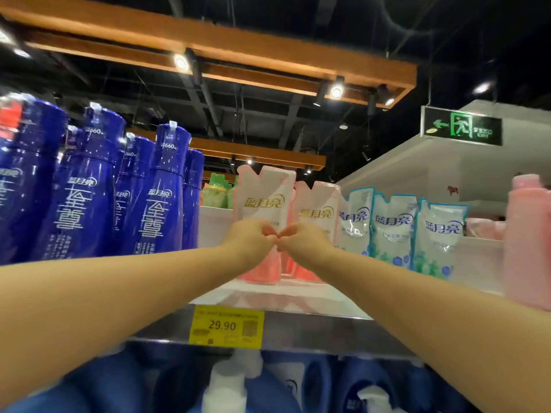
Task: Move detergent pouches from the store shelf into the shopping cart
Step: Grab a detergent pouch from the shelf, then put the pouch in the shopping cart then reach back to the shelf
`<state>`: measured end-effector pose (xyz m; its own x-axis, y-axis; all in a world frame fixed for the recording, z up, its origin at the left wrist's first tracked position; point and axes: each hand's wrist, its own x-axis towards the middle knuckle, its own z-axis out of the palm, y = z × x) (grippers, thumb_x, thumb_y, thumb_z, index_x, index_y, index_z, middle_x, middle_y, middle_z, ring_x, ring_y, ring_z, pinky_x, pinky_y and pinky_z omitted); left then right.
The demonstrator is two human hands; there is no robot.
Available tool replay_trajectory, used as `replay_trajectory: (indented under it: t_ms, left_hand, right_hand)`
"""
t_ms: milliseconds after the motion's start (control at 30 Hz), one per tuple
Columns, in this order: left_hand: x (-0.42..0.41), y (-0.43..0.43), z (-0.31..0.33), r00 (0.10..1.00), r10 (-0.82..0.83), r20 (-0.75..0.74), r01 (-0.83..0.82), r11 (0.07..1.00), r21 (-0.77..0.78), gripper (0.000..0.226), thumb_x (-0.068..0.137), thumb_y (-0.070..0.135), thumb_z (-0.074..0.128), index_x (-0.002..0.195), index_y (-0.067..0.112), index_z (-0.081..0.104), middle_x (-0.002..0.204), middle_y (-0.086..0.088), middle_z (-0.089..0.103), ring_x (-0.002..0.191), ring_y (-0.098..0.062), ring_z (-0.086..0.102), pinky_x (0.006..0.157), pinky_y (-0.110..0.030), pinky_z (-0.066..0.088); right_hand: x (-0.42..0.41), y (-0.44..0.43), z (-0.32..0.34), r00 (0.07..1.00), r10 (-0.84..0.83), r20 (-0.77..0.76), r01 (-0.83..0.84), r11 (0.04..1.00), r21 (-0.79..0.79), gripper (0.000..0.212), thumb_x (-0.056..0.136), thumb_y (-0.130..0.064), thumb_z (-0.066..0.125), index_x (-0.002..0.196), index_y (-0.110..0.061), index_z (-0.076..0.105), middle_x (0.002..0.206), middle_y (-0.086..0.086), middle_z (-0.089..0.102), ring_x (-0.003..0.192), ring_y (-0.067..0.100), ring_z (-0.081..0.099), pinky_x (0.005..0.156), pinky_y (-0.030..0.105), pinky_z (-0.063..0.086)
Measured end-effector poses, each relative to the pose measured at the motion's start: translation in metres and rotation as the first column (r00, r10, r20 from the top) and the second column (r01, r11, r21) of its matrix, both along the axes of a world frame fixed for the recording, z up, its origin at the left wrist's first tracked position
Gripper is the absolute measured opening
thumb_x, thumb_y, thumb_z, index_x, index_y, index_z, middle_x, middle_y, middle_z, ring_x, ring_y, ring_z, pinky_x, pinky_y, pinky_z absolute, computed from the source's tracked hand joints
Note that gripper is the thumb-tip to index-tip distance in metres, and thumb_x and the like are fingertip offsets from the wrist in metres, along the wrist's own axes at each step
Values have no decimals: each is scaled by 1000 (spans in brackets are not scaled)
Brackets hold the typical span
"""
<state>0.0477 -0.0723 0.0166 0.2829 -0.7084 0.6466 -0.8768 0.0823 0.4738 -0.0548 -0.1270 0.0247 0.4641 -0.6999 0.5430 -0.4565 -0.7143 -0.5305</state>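
Head view, only one cam.

Both arms reach forward and up to the top shelf (313, 330). The left hand (249, 237) and right hand (303, 239) meet at centre frame, fingers curled inward on both, knuckles touching each other. They sit right in front of the pink pouches. Can't tell whether either hand actually grips a pouch or is just a closed fist in front of it; the contact side is hidden.

Task items are all on the shelf, upright:
- left pink pouch (264, 198), white top with gold logo, directly behind the left hand
- right pink pouch (318, 208), just beside it, behind the right hand
- three blue-and-white pouches (393, 225) in a row to the right, touching side by side

Other stuff:
- dark blue spouted packs (161, 201) crowd the left side of the same shelf, "660" printed near the tops
- pink bottle (527, 242) at the right edge, close to the lens, blurred
- yellow price tag (226, 326) on the shelf's front rail, reads 29.90, between the two forearms
- blue jugs (268, 386) with white caps on the level below, blurred
- green exit sign (461, 126) hangs upper right, arrow pointing left
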Motion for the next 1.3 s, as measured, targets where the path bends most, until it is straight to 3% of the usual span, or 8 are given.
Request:
replay_trajectory:
  t_ms: [100, 200, 300, 500, 800, 1033, 1133, 1300]
  left_hand:
    - [-34, 32, 1, 995, -4, 96, 6, 1000, -19, 23, 94, 22, 50, 104, 14, 69, 97, 0, 66, 90, -14, 55, 73, -24, 41]
    - [-71, 56, -3, 987, -143, -78, 137, 988, -73, 14, 92, 20, 54, 88, 15, 66, 78, 3, 64, 71, -8, 57, 57, -15, 43]
    - [-122, 74, -22, 946, -272, -174, 253, 959, -124, 14, 91, 17, 55, 83, 13, 66, 71, 3, 64, 64, -4, 58, 61, -15, 46]
    - [-252, 95, -66, 871, -446, -204, 411, 891, -194, 18, 79, 27, 57, 63, 22, 64, 61, 7, 63, 60, -6, 57, 71, -27, 47]
    - [-480, 95, -115, 674, -726, -138, 677, 681, -278, 17, 83, 29, 60, 67, 31, 57, 68, 7, 65, 70, -11, 62, 72, -31, 48]
    - [-667, 64, -174, 351, -913, -209, 871, 400, -285, 19, 85, 19, 58, 76, 32, 48, 60, 2, 59, 50, -2, 53, 57, -24, 45]
    - [-751, 47, -203, 212, -931, -296, 921, 292, -257, 22, 85, 17, 57, 74, 32, 46, 56, 4, 56, 50, -3, 53, 54, -25, 43]
    - [-882, 32, -264, 84, -907, -412, 982, 145, -117, 26, 85, 16, 59, 69, 31, 45, 49, 10, 51, 47, 4, 50, 51, -11, 36]
  right_hand:
    - [-35, 25, -7, 999, -5, 43, 5, 1000, -8, 19, 92, -19, 52, 98, -13, 69, 84, -2, 66, 91, 21, 63, 75, 30, 50]
    - [-84, 56, -17, 993, 32, 118, -30, 999, -20, 18, 91, -22, 53, 80, -20, 68, 75, -3, 67, 93, 22, 66, 88, 40, 51]
    - [-142, 88, -30, 980, 12, 197, -3, 999, -45, 25, 88, -23, 57, 63, -27, 59, 65, -7, 63, 88, 21, 66, 89, 42, 51]
    - [-279, 141, -68, 982, -124, 144, 145, 979, -145, 15, 88, -29, 57, 73, -27, 59, 75, -9, 60, 77, 9, 54, 69, 26, 41]
    - [-503, 192, -126, 876, -446, 184, 473, 870, -139, 9, 88, -22, 57, 84, -22, 66, 77, -6, 65, 72, 10, 57, 73, 30, 46]
    - [-657, 189, -199, 628, -696, 348, 732, 680, 41, 12, 88, -21, 57, 81, -30, 58, 65, -8, 62, 67, 11, 59, 66, 31, 47]
    - [-723, 177, -234, 491, -807, 328, 820, 555, 138, 8, 88, -19, 58, 86, -26, 61, 55, -12, 52, 58, 6, 48, 62, 30, 43]
    - [-829, 173, -285, 238, -932, 273, 902, 316, 294, 6, 86, -18, 60, 86, -20, 66, 66, 3, 64, 67, 20, 59, 70, 41, 50]
